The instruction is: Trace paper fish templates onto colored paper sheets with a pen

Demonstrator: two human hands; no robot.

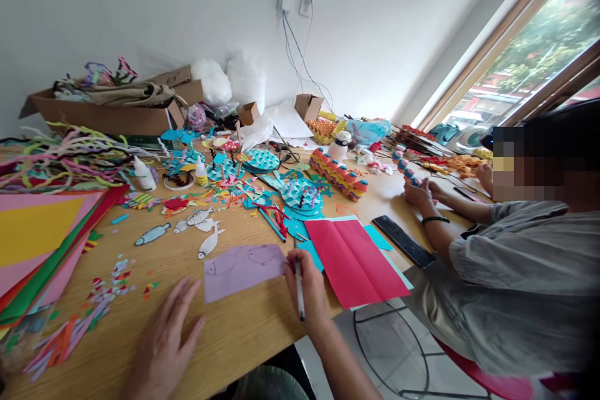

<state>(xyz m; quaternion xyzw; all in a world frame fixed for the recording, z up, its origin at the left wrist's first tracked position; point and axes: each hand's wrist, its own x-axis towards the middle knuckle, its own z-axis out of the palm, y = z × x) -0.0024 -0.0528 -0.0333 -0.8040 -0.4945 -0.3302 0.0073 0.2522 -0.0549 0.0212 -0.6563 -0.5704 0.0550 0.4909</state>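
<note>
A purple paper (244,272) with fish outlines drawn on it lies near the table's front edge. My right hand (307,287) holds a pen (299,284) and touches the paper's right end with its fingers. Left of the paper, my left hand (166,337) is over the wood with its fingers apart, holding nothing. Small cut-out paper fish (200,222) lie behind the paper. A red sheet (354,259) rests to the right, on top of lighter sheets and over the table's edge.
Stacked coloured sheets (37,231) lie at the left, near paper scraps (112,281). Glue bottles (144,174), pipe cleaners (70,153) and a cardboard box (107,115) stand farther back. A person (525,262) sits at the right beside a black phone (403,240).
</note>
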